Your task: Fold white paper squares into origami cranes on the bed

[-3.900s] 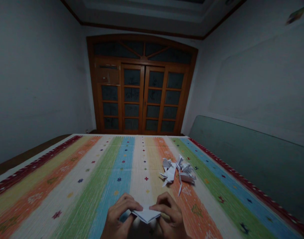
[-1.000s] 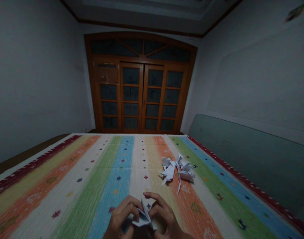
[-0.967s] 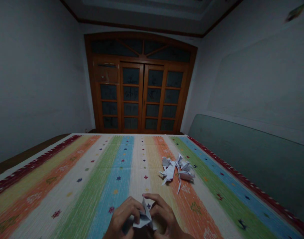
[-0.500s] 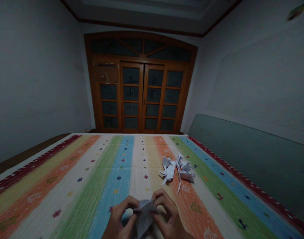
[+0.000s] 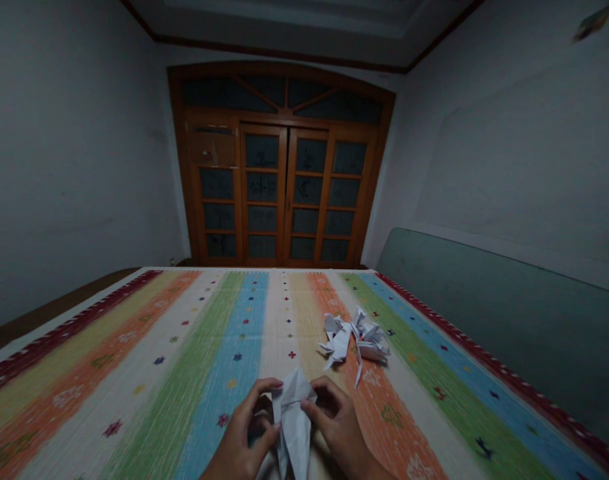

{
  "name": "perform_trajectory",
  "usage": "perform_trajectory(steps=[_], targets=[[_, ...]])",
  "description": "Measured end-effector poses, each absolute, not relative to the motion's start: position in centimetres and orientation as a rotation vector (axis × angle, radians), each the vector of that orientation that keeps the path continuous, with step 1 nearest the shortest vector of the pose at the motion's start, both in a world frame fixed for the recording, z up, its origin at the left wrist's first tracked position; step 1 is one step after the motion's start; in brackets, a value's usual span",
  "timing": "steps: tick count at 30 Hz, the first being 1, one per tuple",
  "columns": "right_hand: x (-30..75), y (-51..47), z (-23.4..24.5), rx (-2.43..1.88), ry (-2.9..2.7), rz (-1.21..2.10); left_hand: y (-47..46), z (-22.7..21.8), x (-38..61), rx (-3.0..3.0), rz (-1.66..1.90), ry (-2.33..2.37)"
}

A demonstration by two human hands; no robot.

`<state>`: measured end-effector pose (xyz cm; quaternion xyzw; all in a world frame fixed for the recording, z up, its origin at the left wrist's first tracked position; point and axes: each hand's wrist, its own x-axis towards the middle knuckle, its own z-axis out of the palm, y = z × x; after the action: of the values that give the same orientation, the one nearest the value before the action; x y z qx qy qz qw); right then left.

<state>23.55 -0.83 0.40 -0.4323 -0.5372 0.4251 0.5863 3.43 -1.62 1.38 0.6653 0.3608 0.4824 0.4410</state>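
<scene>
A folded sheet of white paper (image 5: pixel 295 423) stands between my hands at the near edge of the view, its pointed flap rising upward and creases across its middle. My left hand (image 5: pixel 247 427) grips its left edge between thumb and fingers. On the other side, my right hand (image 5: pixel 338 421) pinches the right edge, the thumb pressed on the front of the paper. The bottom of the paper runs out of view. Beyond my right hand lies a cluster of white folded paper figures (image 5: pixel 357 340) with pointed ends, overlapping one another.
A striped, patterned tablecloth (image 5: pixel 184 373) covers the table. To the right, a pale green panel (image 5: pixel 484 300) stands along the wall. Wooden doors with glass panes (image 5: pixel 287 193) are at the far end, past the table.
The flap of the paper has been lifted, so the sheet now shows a tall pointed shape. My fingers have spread a little along its sides. The paper figures have stayed put.
</scene>
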Motion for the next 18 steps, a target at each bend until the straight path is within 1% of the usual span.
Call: perform_trajectory(steps=[10,18], targets=[[22.9,-1.0,0.6,-0.909,-1.123,1.172,-2.0,2.1,3.7,1.719,1.251,0.864],[23.5,-1.3,0.4,-0.852,-1.402,1.19,-1.3,2.3,3.9,1.736,1.199,1.019]])
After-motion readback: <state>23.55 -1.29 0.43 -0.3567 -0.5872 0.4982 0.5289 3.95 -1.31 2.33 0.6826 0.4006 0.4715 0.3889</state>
